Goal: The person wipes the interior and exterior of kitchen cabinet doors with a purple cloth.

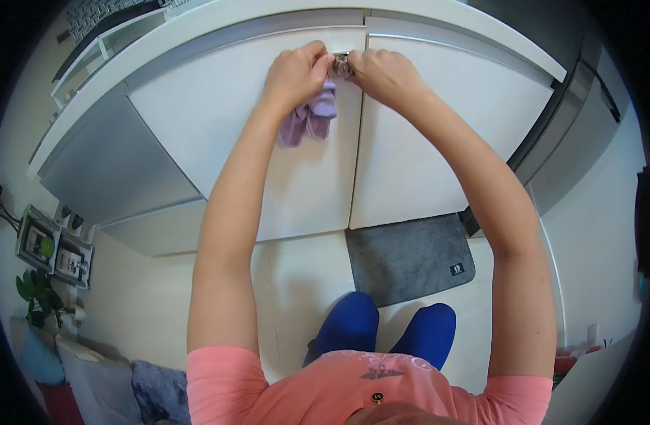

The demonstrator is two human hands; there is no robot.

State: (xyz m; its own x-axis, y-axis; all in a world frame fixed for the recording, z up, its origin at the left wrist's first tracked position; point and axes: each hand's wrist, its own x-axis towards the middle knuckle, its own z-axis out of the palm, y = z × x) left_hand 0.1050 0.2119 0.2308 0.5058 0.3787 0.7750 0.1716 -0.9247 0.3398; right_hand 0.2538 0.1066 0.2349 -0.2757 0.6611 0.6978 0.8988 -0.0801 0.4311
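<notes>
My left hand (298,74) is up at the top of a white cabinet door (303,186), its fingers pinched together. A crumpled purple cloth (309,119) hangs from beneath those fingers against the door. Between my two hands shows a small shiny metal-and-clear fitting (342,65), mostly covered by fingertips, so its exact kind cannot be told. My right hand (386,69) closes on the right side of this fitting with curled fingers, just over the seam beside a second white door (426,133).
A white countertop edge (240,20) curves above the doors. On the floor lies a grey mat (410,260), beyond my knees in blue. A tall steel-coloured appliance (574,117) stands at the right. Picture frames (54,247), a leafy plant (40,297) and cushions (93,380) are at the left.
</notes>
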